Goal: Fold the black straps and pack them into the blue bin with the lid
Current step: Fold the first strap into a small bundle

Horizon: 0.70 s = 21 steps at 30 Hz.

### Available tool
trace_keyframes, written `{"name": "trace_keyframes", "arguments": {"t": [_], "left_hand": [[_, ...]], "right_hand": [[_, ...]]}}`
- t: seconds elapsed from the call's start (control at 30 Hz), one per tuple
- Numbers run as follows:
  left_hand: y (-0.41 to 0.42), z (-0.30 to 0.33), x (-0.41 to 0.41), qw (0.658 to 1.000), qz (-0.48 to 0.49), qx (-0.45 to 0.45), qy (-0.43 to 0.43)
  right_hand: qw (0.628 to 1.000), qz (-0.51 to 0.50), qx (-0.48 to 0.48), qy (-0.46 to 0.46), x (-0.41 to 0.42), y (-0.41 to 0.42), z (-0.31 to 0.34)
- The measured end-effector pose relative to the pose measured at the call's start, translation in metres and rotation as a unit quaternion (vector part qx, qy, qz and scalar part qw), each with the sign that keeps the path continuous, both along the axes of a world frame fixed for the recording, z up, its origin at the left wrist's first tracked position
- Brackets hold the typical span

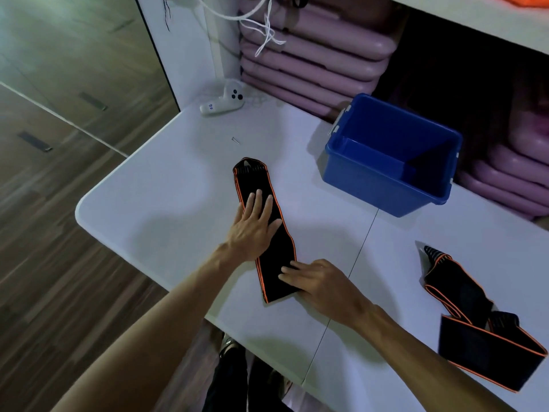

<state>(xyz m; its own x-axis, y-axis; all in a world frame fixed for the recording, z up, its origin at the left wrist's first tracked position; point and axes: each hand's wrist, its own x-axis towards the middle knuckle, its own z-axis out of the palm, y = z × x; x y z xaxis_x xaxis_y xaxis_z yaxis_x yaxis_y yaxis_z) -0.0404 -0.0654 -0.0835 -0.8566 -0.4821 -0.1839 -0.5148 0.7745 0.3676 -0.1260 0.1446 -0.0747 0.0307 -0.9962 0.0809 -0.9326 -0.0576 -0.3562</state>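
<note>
A long black fabric strap with orange-piped edges [269,230] lies flat on the white table [166,203] at the middle of the frame, running from its rounded upper end down to a squared lower end near the table's front edge. The left hand [255,226] lies on the strap's middle, palm down with fingers straight and spread, pressing the cloth flat. The right hand [319,282] rests at the strap's lower end, fingers extended and laid on the fabric, the rest of the hand on the table just beside it; neither hand curls round anything.

In the upper right of the frame sits the open blue plastic bin [383,185], rectangular, with pale latches on its rim and nothing showing inside; it stands well apart from the pressed strap. In the lower right, a second black orange-edged strap [478,331] lies loosely bunched on the table.

Toward the upper middle, a white handheld controller [221,100] rests on the table's far edge. Behind it, a stack of pinkish-purple moulded plastic pieces [309,52] fills the shelf, with white cord [264,28] dangling over them.
</note>
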Motion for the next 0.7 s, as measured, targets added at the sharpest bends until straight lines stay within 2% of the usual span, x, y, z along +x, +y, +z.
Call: {"name": "trace_keyframes", "arguments": {"t": [0.07, 0.27, 0.33, 0.4, 0.47, 0.5, 0.57, 0.63, 0.7], "left_hand": [[-0.010, -0.016, -0.008, 1.000, 0.012, -0.016, -0.018], [-0.029, -0.023, -0.003, 0.999, -0.018, -0.041, 0.009], [-0.027, -0.012, 0.004, 0.998, -0.002, -0.045, 0.054], [-0.020, -0.001, 0.022, 0.988, -0.003, -0.069, 0.139], [-0.003, 0.002, 0.050, 0.974, -0.064, -0.083, 0.201], [0.005, 0.001, 0.065, 0.972, -0.113, -0.079, 0.190], [0.013, -0.007, 0.086, 0.972, -0.192, -0.078, 0.110], [0.006, -0.018, 0.094, 0.970, -0.213, -0.094, 0.061], [-0.005, -0.023, 0.094, 0.969, -0.216, -0.106, 0.054]], "right_hand": [[1.000, -0.005, 0.000, 0.004, 0.003, 0.002, -0.002], [1.000, -0.013, 0.007, 0.002, 0.005, 0.001, -0.002], [1.000, -0.013, 0.014, -0.005, 0.005, 0.002, 0.000], [0.999, -0.020, 0.017, -0.020, 0.004, 0.002, 0.003], [0.999, -0.022, 0.024, -0.030, 0.002, -0.001, 0.006], [0.999, -0.019, 0.032, -0.031, 0.001, -0.002, 0.007], [0.998, -0.011, 0.051, -0.034, -0.001, -0.004, 0.007], [0.998, -0.002, 0.058, -0.033, -0.003, -0.004, 0.008], [0.998, 0.001, 0.060, -0.031, -0.003, -0.005, 0.010]]}}
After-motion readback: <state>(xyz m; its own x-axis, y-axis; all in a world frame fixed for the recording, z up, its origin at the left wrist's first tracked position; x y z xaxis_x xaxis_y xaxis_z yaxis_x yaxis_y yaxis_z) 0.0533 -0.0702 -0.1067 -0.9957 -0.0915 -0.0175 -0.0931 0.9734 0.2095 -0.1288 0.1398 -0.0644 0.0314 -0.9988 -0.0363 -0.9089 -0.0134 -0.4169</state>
